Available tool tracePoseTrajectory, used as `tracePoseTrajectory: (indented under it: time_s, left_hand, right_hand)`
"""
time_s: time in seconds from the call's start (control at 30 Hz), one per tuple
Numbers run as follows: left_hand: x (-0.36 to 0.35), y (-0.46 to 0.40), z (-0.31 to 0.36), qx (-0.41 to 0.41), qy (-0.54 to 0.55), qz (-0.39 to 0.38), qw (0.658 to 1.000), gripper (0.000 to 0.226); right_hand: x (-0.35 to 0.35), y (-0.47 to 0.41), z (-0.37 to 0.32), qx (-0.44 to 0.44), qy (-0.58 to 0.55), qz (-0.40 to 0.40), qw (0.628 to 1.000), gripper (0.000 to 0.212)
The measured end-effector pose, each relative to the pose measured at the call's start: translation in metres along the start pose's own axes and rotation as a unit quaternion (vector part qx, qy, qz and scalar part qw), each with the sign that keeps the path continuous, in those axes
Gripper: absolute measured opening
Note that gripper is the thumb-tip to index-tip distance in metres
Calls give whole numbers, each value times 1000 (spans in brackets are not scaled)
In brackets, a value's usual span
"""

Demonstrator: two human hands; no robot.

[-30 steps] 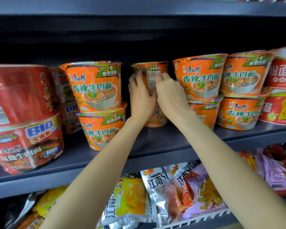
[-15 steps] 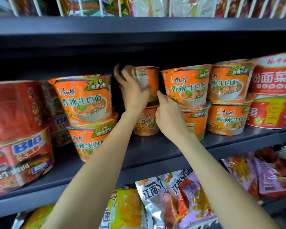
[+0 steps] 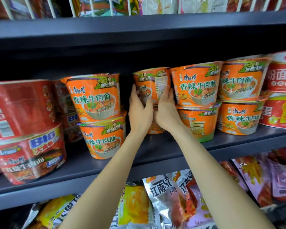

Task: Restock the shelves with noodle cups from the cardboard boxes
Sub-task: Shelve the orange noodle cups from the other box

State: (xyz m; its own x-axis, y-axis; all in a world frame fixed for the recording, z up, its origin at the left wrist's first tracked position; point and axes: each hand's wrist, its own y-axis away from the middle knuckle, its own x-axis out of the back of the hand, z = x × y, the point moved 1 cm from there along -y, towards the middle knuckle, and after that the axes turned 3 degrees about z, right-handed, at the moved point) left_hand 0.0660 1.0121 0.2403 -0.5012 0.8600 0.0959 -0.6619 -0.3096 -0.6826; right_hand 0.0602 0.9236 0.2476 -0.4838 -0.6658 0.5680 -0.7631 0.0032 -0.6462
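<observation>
Bright, even light up front, a deep shadow under the upper shelf [image 3: 139, 30], edges softly blurred and bowed.

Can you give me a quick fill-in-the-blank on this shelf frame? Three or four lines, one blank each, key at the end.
1. Both hands, left hand and right hand, are on the sides of an ____ noodle cup.
2. That cup sits on top of another cup, so the column is ____ cups high.
3. The big cups at the far left of the shelf are ____ in colour.
4. The shelf below holds snack ____.

Missing words: orange; two; red; bags
</observation>
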Motion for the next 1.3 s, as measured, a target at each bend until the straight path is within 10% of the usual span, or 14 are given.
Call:
tracePoseTrajectory:
  time_s: [0.33,0.57,0.83,1.1,1.3]
  left_hand:
    - [-14,-38,-4,159,97,14,982,52]
    - [-12,9,-2,-14,43,57,997,49]
    - [-17,-51,-21,187,97,0,978,50]
    - [-17,-1,-14,-12,27,11,1000,57]
    - [-13,-42,-15,151,82,36,984,47]
  right_hand:
    - [8,8,-8,98,78,37,991,71]
    - [9,-10,-4,38,46,4,998,76]
    - [3,-4,-7,59,61,3,996,76]
    - [-5,-13,6,34,-22,56,998,71]
    - [-8,-9,5,18,-25,78,996,71]
